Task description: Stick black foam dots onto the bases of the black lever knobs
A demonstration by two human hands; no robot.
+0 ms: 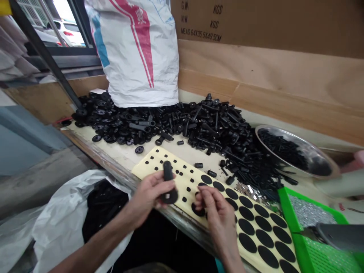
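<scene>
My left hand [149, 195] grips a black plastic crank handle [168, 172], its arm upright and its round end low by my fingers. A small pale square shows on that round end. My right hand [218, 214] is a little to the right, its thumb and fingertips pinched together above the sheet; anything between them is too small or hidden to make out. Under both hands lies a pale yellow backing sheet [182, 182], with small black dots on its left part and large black round stickers [246, 226] on its right part.
A heap of black plastic parts [216, 117] spreads behind the sheet, in front of a white woven sack [142, 57]. To the right stand a metal bowl [321, 163] of black pieces and a green basket [287, 208] with small shiny pieces and a grey tool [338, 235]. A white bag [59, 223] hangs at lower left.
</scene>
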